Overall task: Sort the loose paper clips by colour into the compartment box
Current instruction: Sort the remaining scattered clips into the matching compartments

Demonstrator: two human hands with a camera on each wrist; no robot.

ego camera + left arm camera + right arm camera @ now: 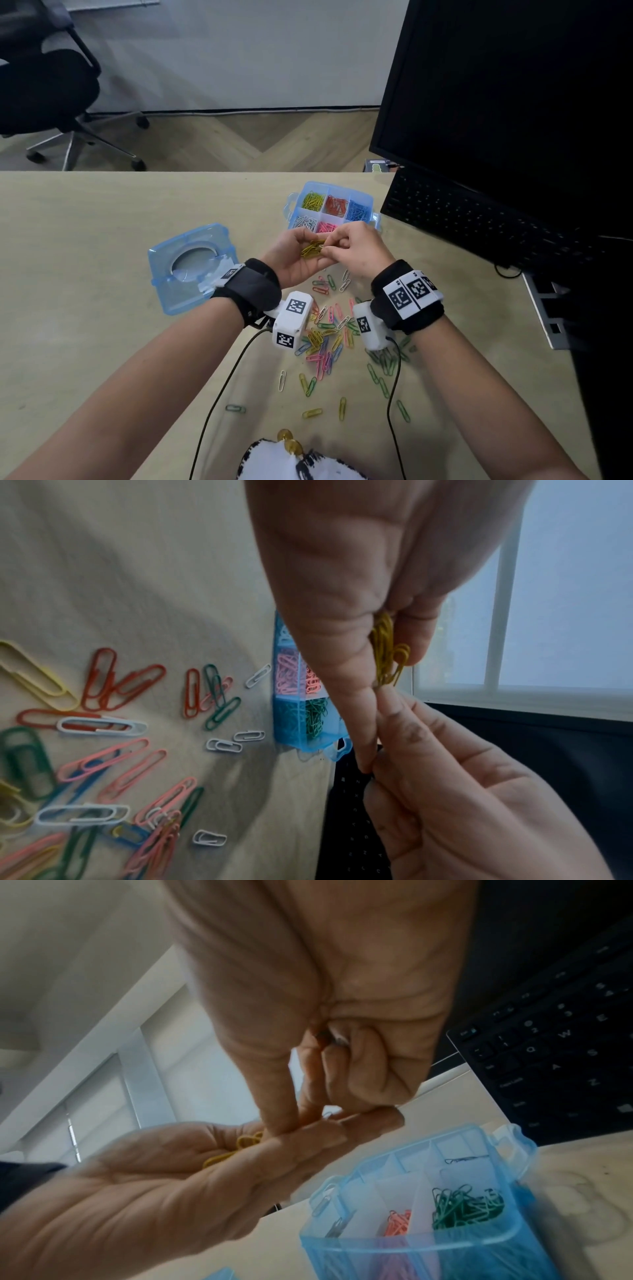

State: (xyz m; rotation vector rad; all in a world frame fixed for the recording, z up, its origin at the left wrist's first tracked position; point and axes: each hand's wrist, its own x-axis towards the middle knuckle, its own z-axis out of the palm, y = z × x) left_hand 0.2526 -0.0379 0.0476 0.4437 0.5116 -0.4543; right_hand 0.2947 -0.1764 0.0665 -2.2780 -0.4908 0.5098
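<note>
My left hand (295,254) is raised over the table, palm up, its curled fingers holding a small bunch of yellow paper clips (313,247). My right hand (335,245) meets it from the right, thumb and forefinger pinching the end of that bunch (386,653). Just behind both hands sits the blue compartment box (363,196), open, with yellow, red and blue clips at the back and white, pink and green (462,1208) at the front. Loose mixed-colour clips (325,339) lie scattered on the table below my wrists.
The box's blue lid (191,267) lies to the left. A black keyboard (479,219) and a dark monitor (513,85) stand close on the right. Two black cables (222,383) run back from the wrist cameras. An office chair (44,89) stands beyond the table's far edge.
</note>
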